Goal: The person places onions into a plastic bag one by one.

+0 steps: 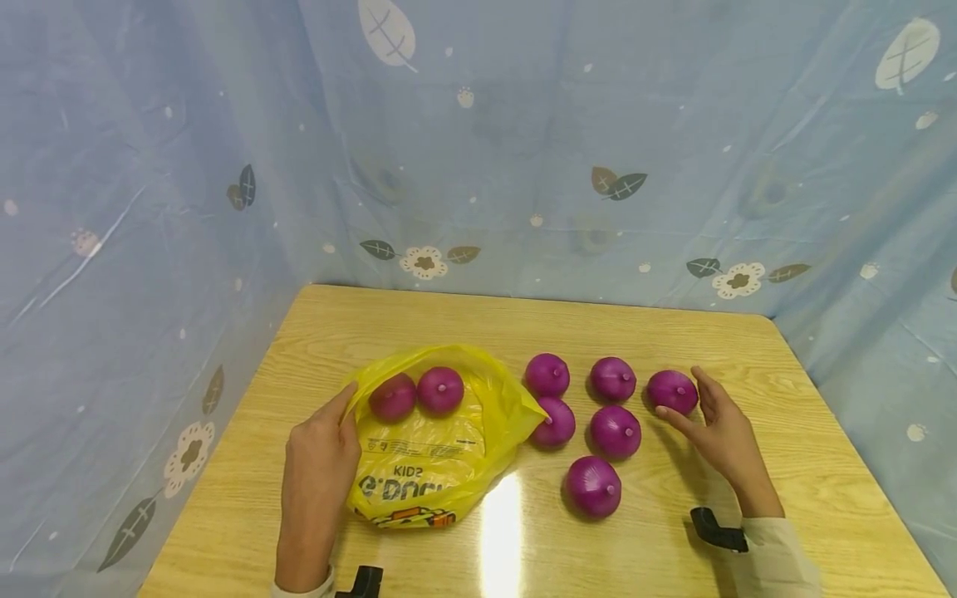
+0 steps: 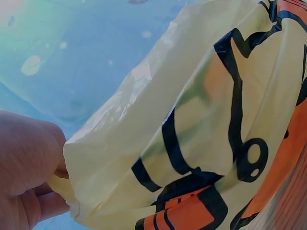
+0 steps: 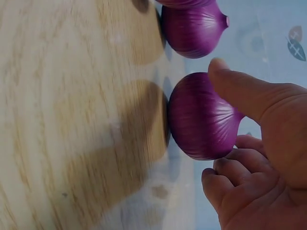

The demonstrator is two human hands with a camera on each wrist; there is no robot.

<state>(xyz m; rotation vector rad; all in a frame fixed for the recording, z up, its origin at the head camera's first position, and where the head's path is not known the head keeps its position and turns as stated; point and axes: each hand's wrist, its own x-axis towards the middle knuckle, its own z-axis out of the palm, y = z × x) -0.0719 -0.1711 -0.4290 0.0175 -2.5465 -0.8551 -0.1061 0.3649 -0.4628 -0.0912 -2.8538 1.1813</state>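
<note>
My left hand [image 1: 321, 453] grips the rim of a yellow plastic bag [image 1: 419, 465] at its left side; the left wrist view shows the bag's printed outer wall [image 2: 192, 120] close up. The bag lies with its mouth open, and two purple onions [image 1: 440, 390] are inside it. At the right, my right hand [image 1: 721, 432] is spread around a purple onion [image 1: 673, 392] that sits on the table. In the right wrist view the thumb [image 3: 244, 91] is beside that onion [image 3: 204, 117], with the fingers [image 3: 230, 175] at its other side. Firm contact cannot be made out.
Several more purple onions [image 1: 615, 432] stand between the bag and my right hand, one [image 1: 593, 487] nearer the front. The bag's right corner touches an onion [image 1: 554, 423]. A light wooden table [image 1: 807, 465] carries everything, with a blue patterned curtain [image 1: 523, 124] behind and at the sides.
</note>
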